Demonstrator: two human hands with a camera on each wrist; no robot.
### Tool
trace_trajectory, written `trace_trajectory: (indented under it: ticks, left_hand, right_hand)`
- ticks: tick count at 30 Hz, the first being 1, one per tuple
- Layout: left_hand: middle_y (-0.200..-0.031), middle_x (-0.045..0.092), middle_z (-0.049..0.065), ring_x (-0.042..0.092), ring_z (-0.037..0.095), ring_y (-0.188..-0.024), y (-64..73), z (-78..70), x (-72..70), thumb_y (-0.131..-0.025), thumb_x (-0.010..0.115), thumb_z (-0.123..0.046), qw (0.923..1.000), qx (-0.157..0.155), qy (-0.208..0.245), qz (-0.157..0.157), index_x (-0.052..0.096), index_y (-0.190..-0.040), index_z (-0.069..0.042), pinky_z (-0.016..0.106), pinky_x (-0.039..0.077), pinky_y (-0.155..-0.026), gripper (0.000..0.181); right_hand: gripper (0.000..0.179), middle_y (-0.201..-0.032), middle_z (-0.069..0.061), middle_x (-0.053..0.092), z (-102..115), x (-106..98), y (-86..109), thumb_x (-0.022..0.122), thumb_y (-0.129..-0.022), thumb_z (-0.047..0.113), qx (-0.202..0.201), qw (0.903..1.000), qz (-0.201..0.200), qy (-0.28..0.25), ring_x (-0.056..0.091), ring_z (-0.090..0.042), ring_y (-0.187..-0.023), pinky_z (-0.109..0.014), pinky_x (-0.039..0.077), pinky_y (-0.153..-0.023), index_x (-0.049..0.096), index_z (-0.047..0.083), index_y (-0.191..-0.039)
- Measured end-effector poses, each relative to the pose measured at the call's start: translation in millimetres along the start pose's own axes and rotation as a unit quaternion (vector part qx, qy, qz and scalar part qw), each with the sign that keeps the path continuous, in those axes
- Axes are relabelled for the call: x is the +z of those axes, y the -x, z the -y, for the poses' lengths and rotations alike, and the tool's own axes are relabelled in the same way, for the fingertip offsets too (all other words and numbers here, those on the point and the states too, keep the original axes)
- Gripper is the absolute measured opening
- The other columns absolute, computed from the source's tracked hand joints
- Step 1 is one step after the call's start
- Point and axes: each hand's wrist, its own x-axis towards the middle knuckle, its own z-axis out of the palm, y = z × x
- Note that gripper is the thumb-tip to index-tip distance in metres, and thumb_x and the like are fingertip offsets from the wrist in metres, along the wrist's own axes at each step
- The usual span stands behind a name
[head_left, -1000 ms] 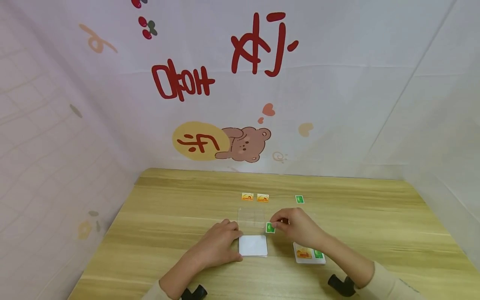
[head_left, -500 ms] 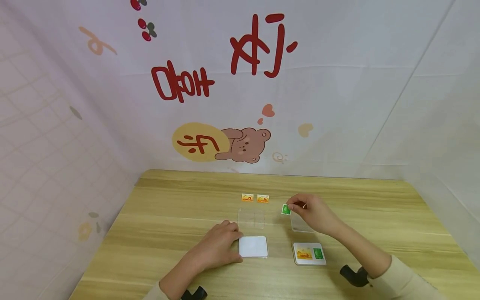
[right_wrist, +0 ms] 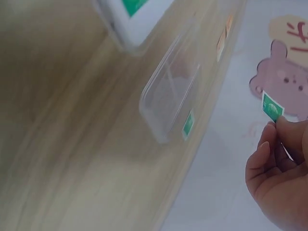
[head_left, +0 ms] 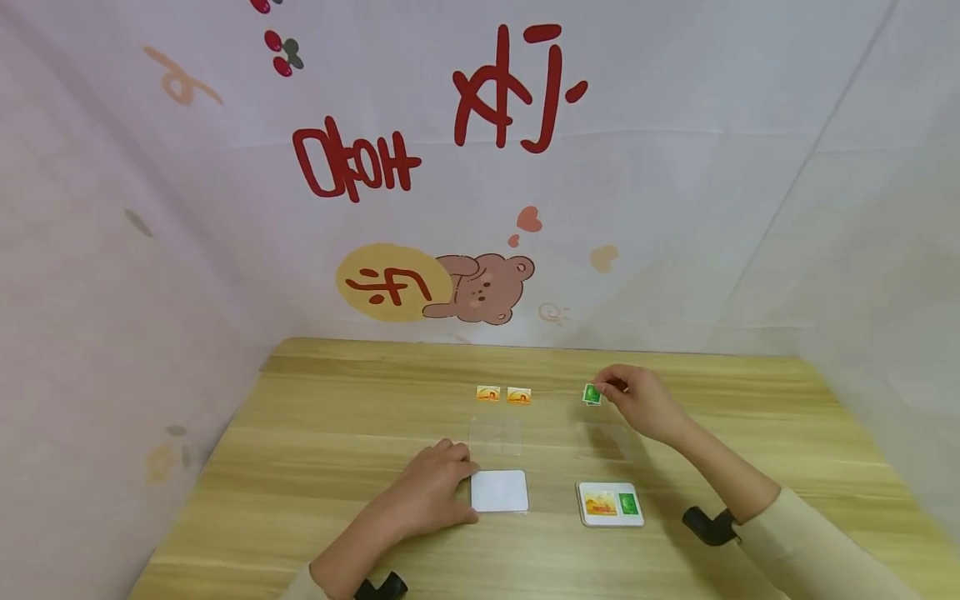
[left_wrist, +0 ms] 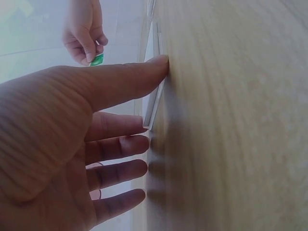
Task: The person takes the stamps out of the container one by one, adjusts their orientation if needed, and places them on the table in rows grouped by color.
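Note:
In the head view my right hand (head_left: pixel 647 406) pinches a small green stamp (head_left: pixel 592 392) between thumb and fingertip. The pinched stamp (right_wrist: pixel 273 106) is raised off the table in the right wrist view. Another green stamp (right_wrist: pixel 188 125) lies flat on the wood below; from the head view the held one overlaps it. My left hand (head_left: pixel 431 489) rests at the left end of a white rectangular stack (head_left: pixel 499 491), thumb at its near corner, index fingertip at its far corner. The left wrist view shows those fingers nearly straight, the others spread beside the stack.
Two orange picture stamps (head_left: pixel 488 393) lie side by side at the back. Clear plastic lids (right_wrist: pixel 168 96) lie before the stamps. A white stack (head_left: pixel 611 522) bearing an orange and a green picture sits front right. Behind the table (head_left: pixel 330 400) hangs a printed cloth (head_left: pixel 675 208).
My right hand has carried the green stamp from near the left clear lid back and right, over the other green stamp. The left hand stays at the white stack.

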Motion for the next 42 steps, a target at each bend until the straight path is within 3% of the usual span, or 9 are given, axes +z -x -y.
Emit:
trace_trajectory:
  ticks: [10,19,26,42]
  left_hand:
    - [-0.109,0.063,-0.005,0.053,0.013,-0.101,1.9,2.8,-0.5,-0.079,0.091,-0.038,1.0,0.001,-0.001,-0.003,0.076,-0.122,-0.008,0.035,0.048,-0.092,0.054]
    - [-0.108,0.063,-0.006,0.052,0.012,-0.099,1.6,0.0,0.7,-0.08,0.091,-0.037,1.0,0.0,0.007,0.001,0.077,-0.119,-0.009,0.034,0.047,-0.089,0.05]
    - [-0.107,0.062,-0.007,0.052,0.01,-0.098,2.6,-0.1,4.0,-0.08,0.091,-0.038,1.0,-0.002,0.009,0.003,0.077,-0.12,-0.009,0.033,0.047,-0.088,0.051]
    - [-0.107,0.062,-0.007,0.05,0.009,-0.097,2.3,-0.8,-0.8,-0.081,0.091,-0.038,0.9999,-0.003,0.007,0.006,0.077,-0.121,-0.01,0.032,0.047,-0.089,0.051]
  right_hand:
    - [0.009,-0.09,-0.008,0.071,-29,-6,-7.7,0.064,-0.102,-0.002,0.022,0.9996,-0.008,0.014,0.061,-0.021,-0.076,-0.028,0.05,-0.066,0.073,-0.002,-0.101]
    - [0.008,-0.086,-0.008,0.071,-53,-12,-7.6,0.067,-0.099,-0.004,0.015,0.999,0.002,0.042,0.054,-0.012,-0.071,-0.027,0.048,-0.064,0.073,-0.002,-0.094]
    - [0.009,-0.084,-0.006,0.07,-62,-10,-7.9,0.067,-0.099,-0.002,0.049,0.9975,0.027,0.043,0.052,-0.014,-0.07,-0.028,0.045,-0.063,0.074,-0.002,-0.094]
    - [0.009,-0.081,-0.005,0.069,-74,1,-11.3,0.067,-0.099,0.0,0.075,0.9931,0.05,0.075,0.054,-0.014,-0.07,-0.032,0.047,-0.066,0.074,-0.003,-0.094]
